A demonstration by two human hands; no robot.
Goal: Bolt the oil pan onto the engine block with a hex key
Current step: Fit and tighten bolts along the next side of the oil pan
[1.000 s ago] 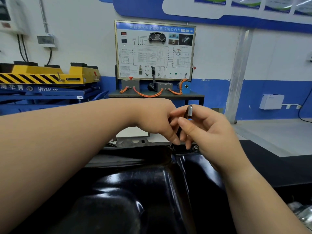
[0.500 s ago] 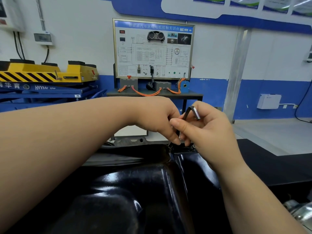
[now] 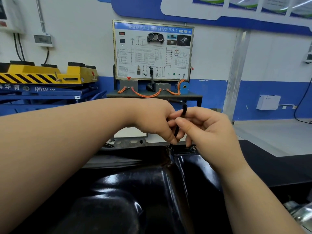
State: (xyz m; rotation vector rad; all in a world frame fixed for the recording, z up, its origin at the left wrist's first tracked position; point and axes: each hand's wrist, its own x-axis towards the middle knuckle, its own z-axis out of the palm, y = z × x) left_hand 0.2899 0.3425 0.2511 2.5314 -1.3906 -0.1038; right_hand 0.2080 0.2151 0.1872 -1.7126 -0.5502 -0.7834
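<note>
Between both hands, at the far rim of the oil pan (image 3: 135,183), the black hex key (image 3: 184,110) stood nearly upright — left hand (image 3: 152,120) pinched its lower shaft with curled fingers, right hand (image 3: 207,130) pinched it just above, thumb in front. Above the grip the key's short arm pointed left over the left hand; below it the tip met the pan's flange, the contact too dark to make out. Just right of the grip, under the right fingers, a bolt head (image 3: 193,147) sat in the flange — the glossy pan body lay beneath both wrists.
</note>
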